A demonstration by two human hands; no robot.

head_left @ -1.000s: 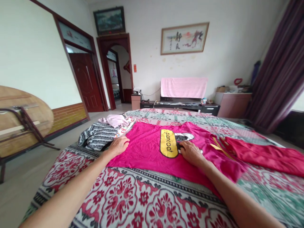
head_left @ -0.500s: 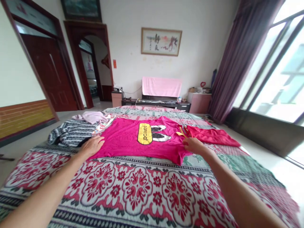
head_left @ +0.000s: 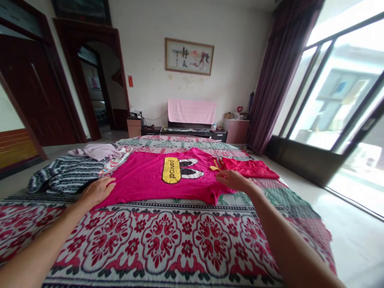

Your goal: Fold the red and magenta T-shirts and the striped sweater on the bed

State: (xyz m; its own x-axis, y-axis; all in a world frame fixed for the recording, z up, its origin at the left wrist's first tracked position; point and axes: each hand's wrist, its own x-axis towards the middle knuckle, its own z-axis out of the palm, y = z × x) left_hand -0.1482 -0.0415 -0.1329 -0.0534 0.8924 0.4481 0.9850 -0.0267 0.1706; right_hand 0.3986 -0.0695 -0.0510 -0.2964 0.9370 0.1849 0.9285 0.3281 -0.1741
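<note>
A bright pink T-shirt [head_left: 144,178] with a yellow oval print lies spread flat on the bed [head_left: 168,240]. My left hand [head_left: 97,191] rests palm down on the shirt's left lower corner, fingers stretched out. My right hand [head_left: 232,180] lies on the shirt's right side near the sleeve, fingers extended and close together. A red garment [head_left: 250,169] lies just beyond my right hand, touching the pink shirt's shoulder.
A striped black-and-white garment [head_left: 64,176] and a pale pink one [head_left: 96,151] are piled at the bed's left. The bed carries a red floral cover. Dark doors stand left, a large window with purple curtains [head_left: 276,76] right, a low cabinet [head_left: 192,132] at the far wall.
My right hand slid from the printed middle of the shirt out to its right sleeve. My left hand stayed on the left corner. My view turned to the right, toward the window.
</note>
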